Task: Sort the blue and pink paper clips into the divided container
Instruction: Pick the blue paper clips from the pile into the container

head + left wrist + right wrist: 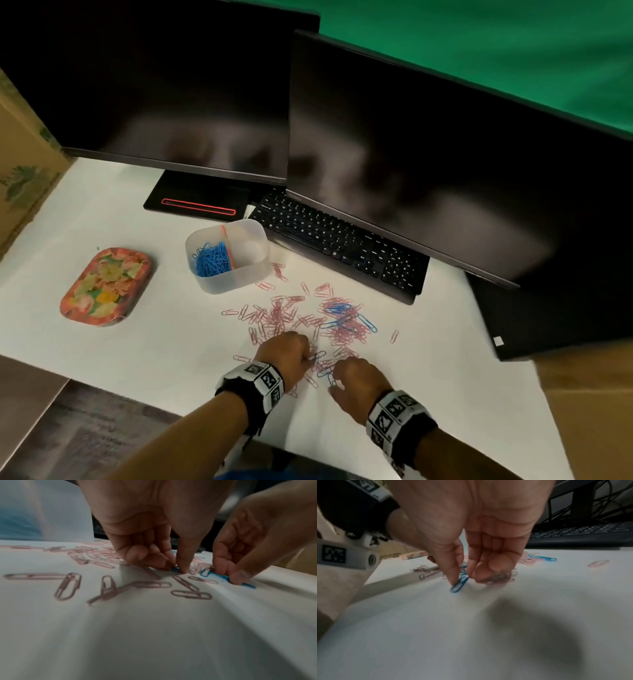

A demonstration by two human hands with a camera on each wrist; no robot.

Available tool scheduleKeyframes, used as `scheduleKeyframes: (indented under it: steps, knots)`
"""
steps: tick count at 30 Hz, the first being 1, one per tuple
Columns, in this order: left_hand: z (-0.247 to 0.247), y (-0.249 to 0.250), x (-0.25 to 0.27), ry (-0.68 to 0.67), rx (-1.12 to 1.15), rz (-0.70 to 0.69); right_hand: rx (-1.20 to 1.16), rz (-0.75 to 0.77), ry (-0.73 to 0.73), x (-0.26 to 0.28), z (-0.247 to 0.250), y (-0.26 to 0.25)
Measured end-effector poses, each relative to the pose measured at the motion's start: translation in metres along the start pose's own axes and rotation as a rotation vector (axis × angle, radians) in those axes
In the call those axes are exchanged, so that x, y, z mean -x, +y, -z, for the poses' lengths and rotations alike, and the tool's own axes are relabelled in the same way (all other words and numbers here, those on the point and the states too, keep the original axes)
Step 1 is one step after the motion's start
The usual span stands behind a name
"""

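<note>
Here I see left hand pinching blue paper clip, right hand pinching another blue clip; pink clips uncountable; two monitors, one keyboard, divided container behind.

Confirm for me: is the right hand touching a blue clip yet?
Touching. In the right wrist view the right hand has thumb and forefinger closed on the blue clip, which lies on the white table.

Two dark monitors stand over a black keyboard. A floral tin lies left, beside cardboard
</note>
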State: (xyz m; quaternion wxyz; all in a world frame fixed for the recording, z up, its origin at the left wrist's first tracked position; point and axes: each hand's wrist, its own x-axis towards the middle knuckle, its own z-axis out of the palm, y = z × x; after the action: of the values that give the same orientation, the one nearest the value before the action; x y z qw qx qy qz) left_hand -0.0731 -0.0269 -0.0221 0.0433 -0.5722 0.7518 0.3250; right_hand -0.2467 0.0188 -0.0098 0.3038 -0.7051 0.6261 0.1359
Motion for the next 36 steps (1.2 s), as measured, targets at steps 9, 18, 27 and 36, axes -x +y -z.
scheduleKeyframes:
  steps: [9, 18, 27, 36]
  knots:
    - [0.008, -0.006, -0.004, 0.054, 0.155, 0.061, -0.146, 0.023, 0.089, -0.003, -0.003, 0.001]
    - [0.024, -0.011, -0.008, 0.160, 0.549, 0.093, -0.220, 0.088, 0.223, -0.005, 0.003, 0.019]
    - [0.043, 0.004, -0.014, 0.040, 1.398, 0.264, -0.748, -0.239, 0.322, -0.027, 0.046, 0.063]
    - [0.043, 0.008, -0.012, -0.100, 1.671, 0.294, -0.555, -0.340, 0.265, -0.053, 0.061, 0.077]
